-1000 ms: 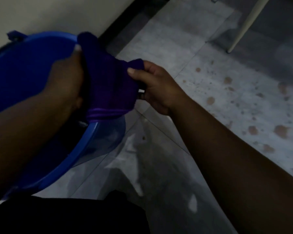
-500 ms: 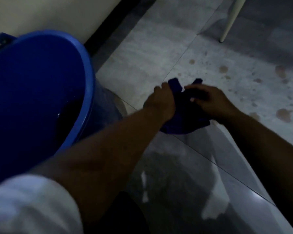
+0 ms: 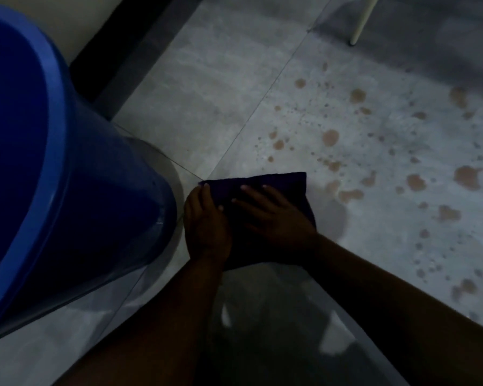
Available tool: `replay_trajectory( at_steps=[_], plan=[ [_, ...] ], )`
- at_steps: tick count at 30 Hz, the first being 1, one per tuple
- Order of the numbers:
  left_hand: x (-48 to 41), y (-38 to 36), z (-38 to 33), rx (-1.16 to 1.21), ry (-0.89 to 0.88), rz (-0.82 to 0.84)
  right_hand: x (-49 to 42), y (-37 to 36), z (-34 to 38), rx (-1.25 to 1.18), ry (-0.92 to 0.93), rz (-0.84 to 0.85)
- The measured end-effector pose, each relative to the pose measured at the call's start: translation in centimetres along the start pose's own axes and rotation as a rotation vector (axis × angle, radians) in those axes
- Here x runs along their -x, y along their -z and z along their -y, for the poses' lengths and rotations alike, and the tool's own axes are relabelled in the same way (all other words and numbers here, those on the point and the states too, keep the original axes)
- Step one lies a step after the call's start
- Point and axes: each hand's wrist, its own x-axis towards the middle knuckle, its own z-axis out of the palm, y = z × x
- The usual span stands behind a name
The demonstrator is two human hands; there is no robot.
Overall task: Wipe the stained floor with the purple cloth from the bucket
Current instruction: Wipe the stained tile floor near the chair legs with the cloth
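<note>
Right hand [image 3: 273, 215] is spread flat, palm down on the purple cloth [image 3: 287, 185], fingers open and pressing it to the floor [image 3: 207, 87]. Left hand [image 3: 207, 221] sits at the cloth's left edge, fingers curled over it, looks like a loose pinch on the fabric. Only the head view to go on, and it's pretty dark. Cloth lies folded on the tile just right of the blue bucket [image 3: 53, 140], with the brownish stains [image 3: 331, 137] starting right beyond its far edge and spreading off to the right. It's soft and floppy, probably damp, so it'll bunch up if pushed from one corner. Flat palm in the middle seems the best way to drive it.
</note>
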Motion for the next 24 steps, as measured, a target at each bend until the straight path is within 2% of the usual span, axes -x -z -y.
replay_trajectory(
  at_steps=[3, 7, 9, 12, 13, 15, 18, 21, 23, 24],
  plan=[
    [-1.2, -0.5, -0.8, 0.072, -0.010, -0.028, -1.3, -2.1, -0.1, -0.055, 0.047, 0.182],
    [-3.1, -1.2, -1.7, 0.066, -0.112, -0.047, 2.7, -0.6, -3.0, 0.033, -0.042, 0.146],
    [-3.7, -1.7, -2.2, 0.037, -0.147, -0.011, 5.8, 1.4, -6.7, 0.082, -0.218, 0.136],
    [-3.7, -2.4, -2.6, -0.045, -0.193, 0.029, 7.9, 5.1, -14.2, 0.121, -0.723, 0.195],
    [-3.6, -2.7, -2.6, -0.077, -0.198, 0.028, 7.5, 5.8, -16.2, 0.153, -0.838, 0.224],
    [-3.4, -3.3, -2.7, -0.093, -0.183, 0.014, 4.7, 5.7, -18.5, 0.163, -0.917, 0.237],
    [-3.1, -3.7, -4.0, 0.006, -0.113, -0.045, -2.0, 3.0, -16.9, 0.084, -0.813, 0.250],
    [-3.4, -3.8, -5.7, 0.138, -0.063, -0.127, -6.3, 0.4, -11.0, 0.019, -0.453, 0.246],
    [-4.0, -3.9, -5.4, 0.190, -0.057, -0.147, -5.1, -0.2, -8.3, 0.019, -0.209, 0.254],
    [-4.4, -4.0, -5.0, 0.186, -0.078, -0.151, -3.4, -0.2, -8.2, 0.027, -0.143, 0.262]
  ],
)
